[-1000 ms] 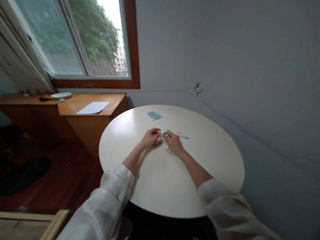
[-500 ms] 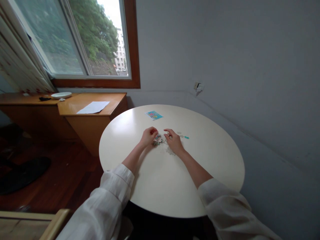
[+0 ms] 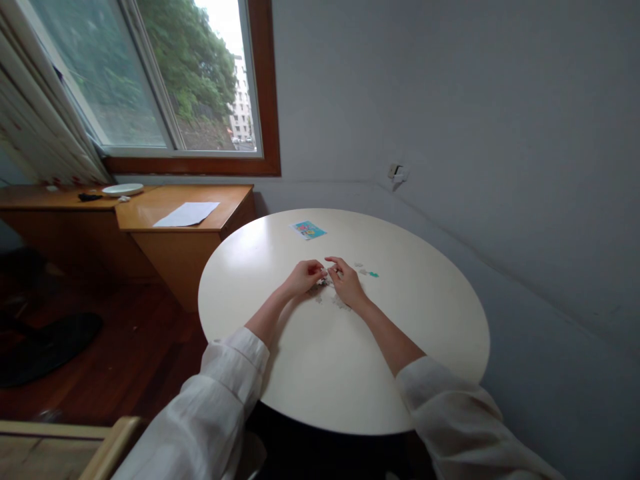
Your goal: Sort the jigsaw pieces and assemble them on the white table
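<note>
My left hand (image 3: pixel 305 277) and my right hand (image 3: pixel 346 283) almost meet above a small pile of jigsaw puzzle pieces (image 3: pixel 323 283), partly hidden beneath them. The left fingers are pinched together at a tiny pale piece (image 3: pixel 324 271). On the right, the index finger reaches toward the left hand while the thumb and other fingers are curled in; what they hold is too small to make out. Several pale pieces (image 3: pixel 341 304) lie under the right wrist. Beyond that hand are a few more, including a green piece (image 3: pixel 373 274).
A colourful picture card (image 3: pixel 309 231) lies toward the far side of the round white table (image 3: pixel 340 373). To the left stands a wooden desk (image 3: pixel 235 200) with a paper sheet (image 3: pixel 188 214) and a white plate (image 3: pixel 123 190). The wall (image 3: pixel 500 200) runs close on the right.
My left hand has shifted right, toward my right hand, and covers more of the pile. A loose piece now shows below the pile. My right hand has barely moved.
</note>
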### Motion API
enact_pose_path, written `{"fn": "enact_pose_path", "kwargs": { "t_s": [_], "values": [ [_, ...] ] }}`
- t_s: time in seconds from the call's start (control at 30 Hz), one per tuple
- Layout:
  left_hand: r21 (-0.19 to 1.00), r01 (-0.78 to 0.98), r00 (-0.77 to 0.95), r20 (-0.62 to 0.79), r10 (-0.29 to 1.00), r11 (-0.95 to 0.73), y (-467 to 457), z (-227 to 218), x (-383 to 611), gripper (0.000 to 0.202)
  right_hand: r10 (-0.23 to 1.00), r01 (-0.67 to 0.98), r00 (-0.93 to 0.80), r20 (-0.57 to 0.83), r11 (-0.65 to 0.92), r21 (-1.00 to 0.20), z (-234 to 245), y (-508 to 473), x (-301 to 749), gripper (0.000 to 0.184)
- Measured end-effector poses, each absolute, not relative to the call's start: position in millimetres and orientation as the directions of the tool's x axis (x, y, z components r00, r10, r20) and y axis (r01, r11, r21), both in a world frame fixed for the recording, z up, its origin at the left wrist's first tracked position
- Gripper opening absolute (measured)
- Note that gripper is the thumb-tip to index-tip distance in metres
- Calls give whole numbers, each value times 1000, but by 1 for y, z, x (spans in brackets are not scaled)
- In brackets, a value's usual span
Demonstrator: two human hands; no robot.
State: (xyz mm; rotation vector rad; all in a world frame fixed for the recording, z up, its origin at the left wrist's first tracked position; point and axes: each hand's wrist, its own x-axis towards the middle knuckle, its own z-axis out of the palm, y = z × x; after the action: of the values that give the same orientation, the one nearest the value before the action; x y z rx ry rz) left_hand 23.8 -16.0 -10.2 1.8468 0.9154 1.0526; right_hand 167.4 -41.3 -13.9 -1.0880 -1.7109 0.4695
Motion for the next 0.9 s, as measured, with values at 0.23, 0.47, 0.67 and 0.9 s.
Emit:
{"fn": "enact_pose_path", "kwargs": {
  "t_s": [0.23, 0.47, 0.67, 0.9],
  "values": [
    [877, 235, 203, 377, 904, -419, -10, -10, 23, 14, 861, 422, -66, 504, 481, -768, -18, -39, 167, 33],
    [947, 67, 198, 296, 934, -314, -13, -5, 23, 19, 915, 151, 58, 400, 388, -909, -22, -31, 166, 28],
    [972, -64, 291, 237, 927, -228, -18, -1, 19, 23, 947, 33, 81, 311, 310, -950, -18, -31, 168, 32],
    [977, -66, 240, 212, 948, -202, -16, -3, 20, 23, 960, -72, 169, 222, 236, -969, -18, -30, 173, 39]
  ]
}}
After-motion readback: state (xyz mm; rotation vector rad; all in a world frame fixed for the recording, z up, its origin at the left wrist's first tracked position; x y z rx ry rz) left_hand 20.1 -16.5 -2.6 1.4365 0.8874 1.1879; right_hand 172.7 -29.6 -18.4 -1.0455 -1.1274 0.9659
